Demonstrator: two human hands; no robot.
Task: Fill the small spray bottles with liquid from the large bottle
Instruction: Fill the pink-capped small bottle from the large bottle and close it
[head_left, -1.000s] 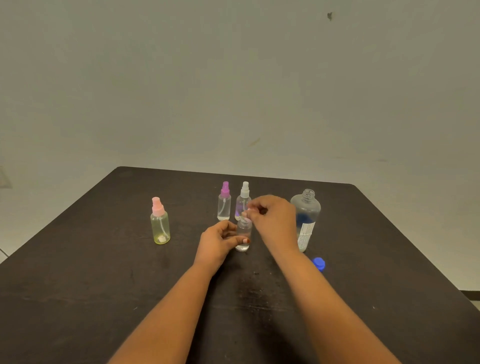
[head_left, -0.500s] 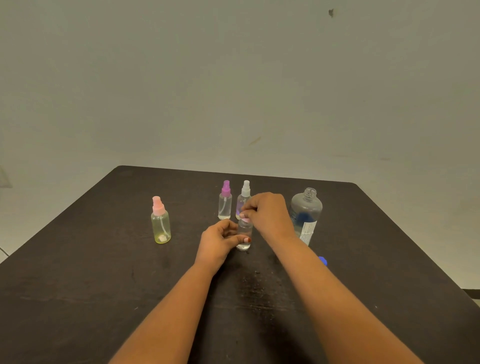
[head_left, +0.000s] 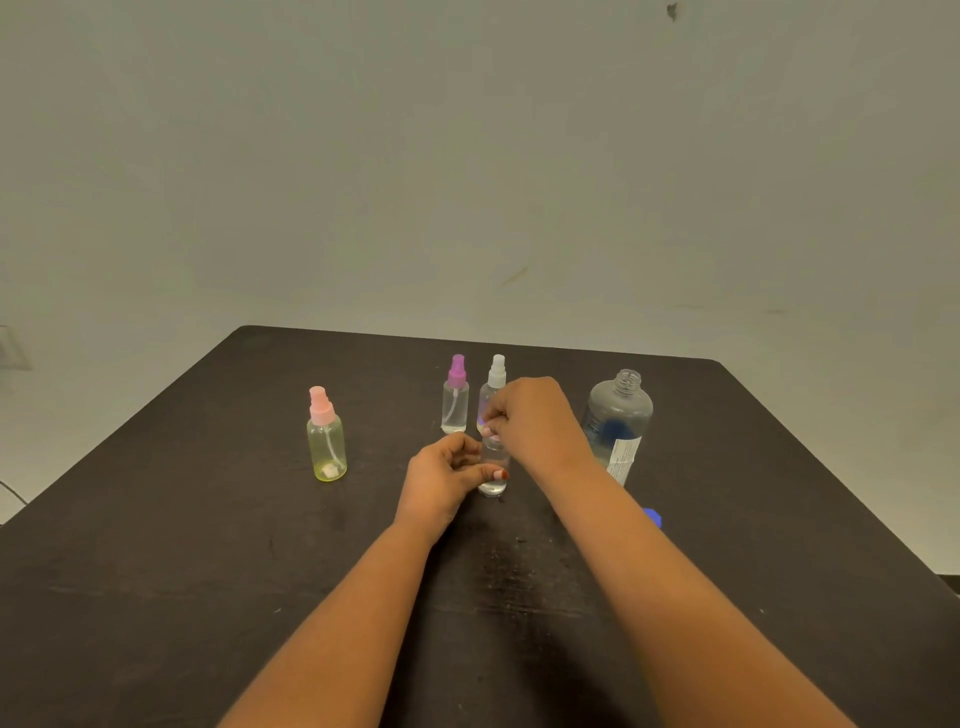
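Observation:
A small clear spray bottle (head_left: 493, 475) stands on the dark table (head_left: 208, 571) with a little liquid at its bottom. My left hand (head_left: 441, 478) grips its body. My right hand (head_left: 535, 421) is closed over its top, fingertips pinched on a pale pink spray cap that is mostly hidden. The large clear bottle (head_left: 618, 421) stands uncapped to the right, with a blue and white label. Behind my hands stand a purple-capped spray bottle (head_left: 455, 397) and a white-capped spray bottle (head_left: 492, 387). A yellow-tinted spray bottle with a pink cap (head_left: 326, 436) stands to the left.
A blue cap (head_left: 653, 517) lies on the table right of my right forearm, partly hidden by it. The table's far edge meets a plain pale wall. A thin cable shows off the table's left edge.
My right hand has come down and slightly left onto the top of the small clear bottle. My left hand and the bottle have stayed in place.

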